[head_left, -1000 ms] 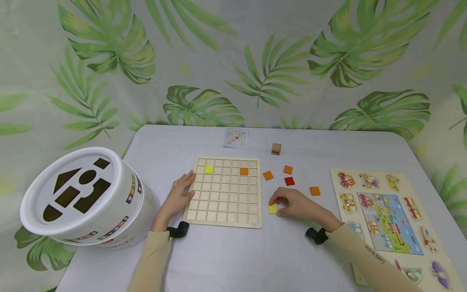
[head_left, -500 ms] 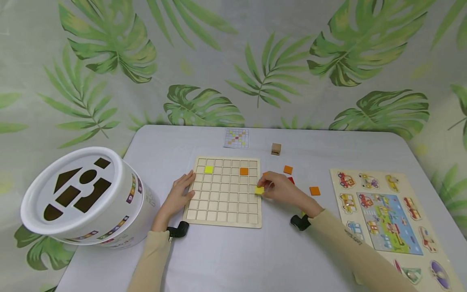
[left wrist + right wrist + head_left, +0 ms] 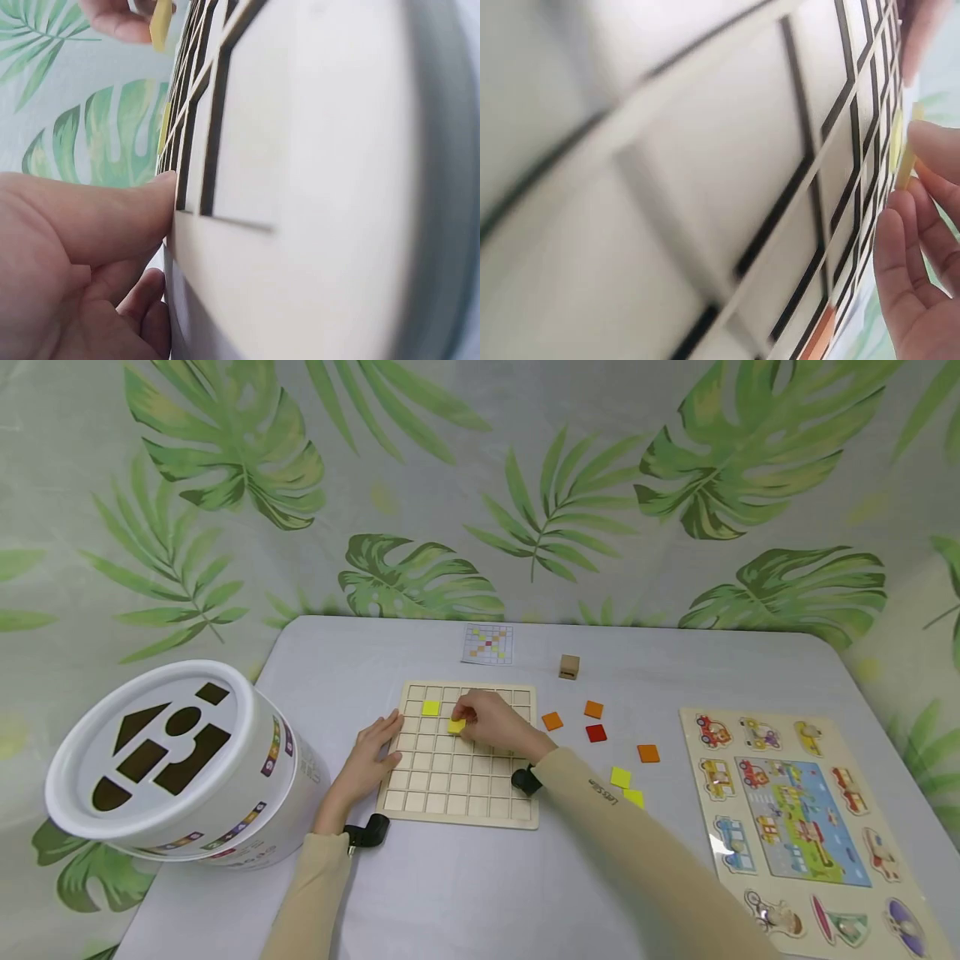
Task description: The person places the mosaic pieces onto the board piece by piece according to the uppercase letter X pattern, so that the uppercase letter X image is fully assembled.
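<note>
Yellow square tile [image 3: 456, 726], pinched by the right hand [image 3: 491, 722], hangs over the wooden grid board [image 3: 459, 800] diagonally below the seated yellow tile [image 3: 431, 708], while the left hand [image 3: 370, 758] presses flat against the board's left edge.

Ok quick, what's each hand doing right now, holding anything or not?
Left hand: open, fingers resting against the left edge of the wooden grid board, holding nothing.
Right hand: pinching a yellow square tile over the board.

bright even light, soft faint shadows; head view sharp, edges curved; both wrist views blurred close-up.
</note>
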Tool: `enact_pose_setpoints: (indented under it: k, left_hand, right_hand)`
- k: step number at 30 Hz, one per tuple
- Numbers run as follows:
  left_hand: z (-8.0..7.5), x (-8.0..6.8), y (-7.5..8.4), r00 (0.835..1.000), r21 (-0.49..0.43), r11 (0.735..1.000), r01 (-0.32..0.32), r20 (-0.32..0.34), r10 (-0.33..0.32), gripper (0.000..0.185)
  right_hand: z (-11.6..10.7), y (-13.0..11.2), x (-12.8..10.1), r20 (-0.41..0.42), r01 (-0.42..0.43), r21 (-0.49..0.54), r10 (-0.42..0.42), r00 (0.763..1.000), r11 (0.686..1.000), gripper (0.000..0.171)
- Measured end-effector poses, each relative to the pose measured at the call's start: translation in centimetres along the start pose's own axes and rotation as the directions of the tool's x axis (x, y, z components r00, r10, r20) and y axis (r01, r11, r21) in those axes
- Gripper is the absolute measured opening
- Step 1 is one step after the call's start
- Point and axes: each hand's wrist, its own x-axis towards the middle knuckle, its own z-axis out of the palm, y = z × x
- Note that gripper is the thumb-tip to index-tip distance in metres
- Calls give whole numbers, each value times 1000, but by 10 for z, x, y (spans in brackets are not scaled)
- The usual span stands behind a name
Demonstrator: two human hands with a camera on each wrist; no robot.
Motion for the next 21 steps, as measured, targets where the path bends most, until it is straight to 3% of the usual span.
enact_pose_setpoints:
  k: [7, 21]
  left_hand:
    - [0, 0, 0, 1000, -1, 1000, 0, 0, 0, 58]
    - [-1, 1, 0, 1000, 1, 1000, -6, -1, 6, 56]
  right_hand:
    - [12, -6, 16, 33, 12, -77, -10, 999, 997, 16]
    - [13, -9, 17, 25, 2, -100, 0, 1000, 995, 19]
